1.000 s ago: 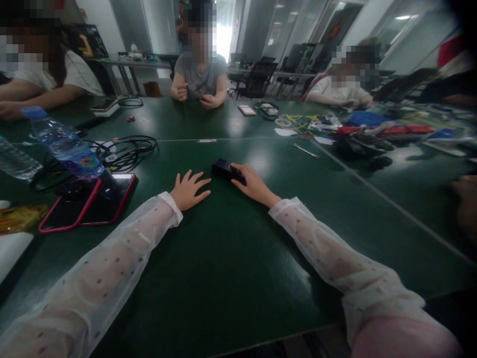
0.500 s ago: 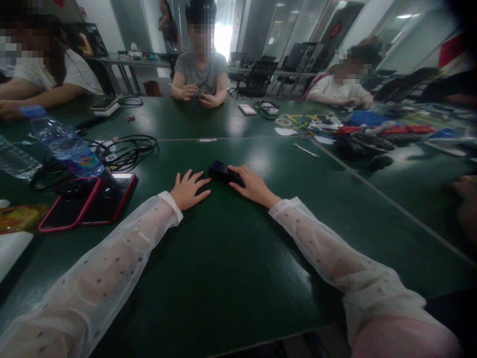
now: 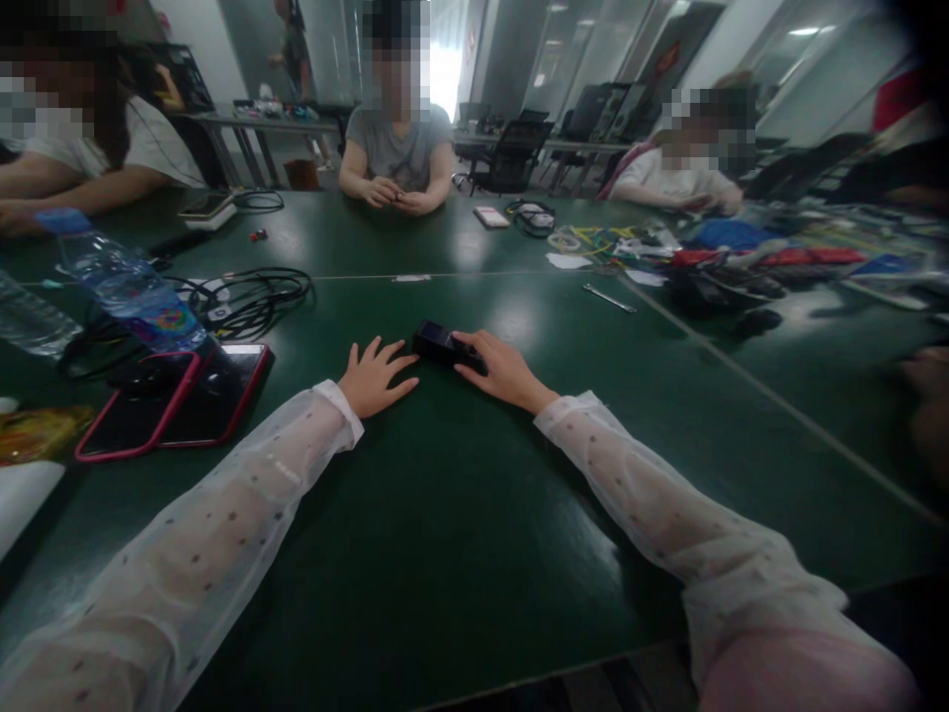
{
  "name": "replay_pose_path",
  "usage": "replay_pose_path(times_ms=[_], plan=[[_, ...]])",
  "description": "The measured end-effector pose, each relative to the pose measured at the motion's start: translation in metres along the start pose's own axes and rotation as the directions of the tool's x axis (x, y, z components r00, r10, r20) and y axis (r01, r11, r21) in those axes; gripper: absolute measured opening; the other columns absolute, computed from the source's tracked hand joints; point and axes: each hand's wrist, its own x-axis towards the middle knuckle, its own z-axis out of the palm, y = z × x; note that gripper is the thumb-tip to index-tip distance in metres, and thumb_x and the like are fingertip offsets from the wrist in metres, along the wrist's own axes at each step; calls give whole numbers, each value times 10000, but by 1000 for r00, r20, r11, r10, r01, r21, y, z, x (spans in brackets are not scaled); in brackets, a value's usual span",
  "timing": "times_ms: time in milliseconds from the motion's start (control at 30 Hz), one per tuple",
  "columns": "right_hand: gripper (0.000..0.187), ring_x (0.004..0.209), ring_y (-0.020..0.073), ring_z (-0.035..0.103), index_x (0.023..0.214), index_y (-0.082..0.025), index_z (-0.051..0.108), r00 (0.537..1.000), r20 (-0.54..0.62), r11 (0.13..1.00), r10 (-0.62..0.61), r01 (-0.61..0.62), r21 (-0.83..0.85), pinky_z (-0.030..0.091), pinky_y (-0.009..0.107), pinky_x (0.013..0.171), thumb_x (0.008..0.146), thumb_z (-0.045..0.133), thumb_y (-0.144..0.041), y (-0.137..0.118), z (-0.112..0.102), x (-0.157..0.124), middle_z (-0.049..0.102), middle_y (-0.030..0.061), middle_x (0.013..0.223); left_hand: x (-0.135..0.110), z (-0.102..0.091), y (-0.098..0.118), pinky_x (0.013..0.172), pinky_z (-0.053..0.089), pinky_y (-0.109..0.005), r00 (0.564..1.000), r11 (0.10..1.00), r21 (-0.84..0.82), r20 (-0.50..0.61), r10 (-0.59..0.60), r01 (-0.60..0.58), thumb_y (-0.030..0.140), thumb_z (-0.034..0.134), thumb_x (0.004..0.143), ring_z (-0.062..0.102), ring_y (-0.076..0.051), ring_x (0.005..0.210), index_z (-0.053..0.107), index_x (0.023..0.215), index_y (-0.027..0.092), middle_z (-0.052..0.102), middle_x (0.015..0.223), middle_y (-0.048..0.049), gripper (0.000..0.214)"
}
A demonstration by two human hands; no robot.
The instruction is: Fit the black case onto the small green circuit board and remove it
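At the left we see two phones with red edges [image 3: 174, 396], which lie overlapping on the green table [image 3: 430, 514]. Beside them our left forearm, in a sheer dotted sleeve [image 3: 222, 514], reaches forward and inward from the lower left corner. Our left hand [image 3: 377, 379] is with the palm down on the table, its fingers spread wide and holding nothing. Just to the right of its fingertips, the black device [image 3: 432, 337] lies on the table, slanting between our two hands. Our right hand [image 3: 505, 371] holds its right end, the fingers bent over the top and the thumb on the near side. Our right forearm stretches from the lower right, turned inward.
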Motion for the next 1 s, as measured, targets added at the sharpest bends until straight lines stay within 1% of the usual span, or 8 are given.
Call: replay_pose_path(times_ms=[167,300,400,533,767,1000], plan=[[510,990,276,613,1391,-207,411,1000,-13,1000,25,-25,-8,530,440,837,934,519,-403,2,2,1,593,130,1149,0,-1,0,1093,154,-733,1000,1000,-7,6,-2,2,636,300,971,191,-417,1455,373,1491,352,289,1594,-50,597],[506,1028,286,608,1394,-228,413,998,-26,998,51,-51,25,529,463,862,929,522,-395,6,4,1,590,126,1155,-1,-3,1,1098,156,-726,1000,1000,-12,14,-5,5,638,297,969,186,-415,1457,371,1493,359,287,1595,-45,598],[505,1046,281,609,1388,-249,424,998,-29,996,47,-44,78,532,464,869,919,534,-401,7,3,1,594,115,1186,-1,-4,2,1104,154,-718,1000,1000,-11,16,-11,11,642,291,967,182,-414,1458,375,1493,347,287,1595,-46,608],[512,1056,278,616,1375,-251,439,1000,-17,993,25,-22,120,532,457,872,904,556,-412,5,0,0,600,112,1235,-1,-3,1,1111,147,-709,1000,1000,-13,20,-12,12,637,298,969,183,-408,1459,387,1486,339,286,1595,-44,604],[504,1056,269,619,1368,-231,443,1000,-8,994,25,-24,111,531,448,884,911,547,-415,3,0,0,595,114,1261,0,-1,2,1103,146,-718,1000,1000,-12,-1,-15,15,628,318,969,186,-411,1454,406,1470,344,303,1586,-41,582],[508,1016,274,617,1392,-242,412,1000,3,996,21,-21,91,539,463,855,926,526,-410,3,0,1,588,117,1208,0,-1,1,1099,150,-725,1000,1000,-9,0,-8,8,631,308,970,187,-415,1455,400,1476,340,298,1588,-53,590]])
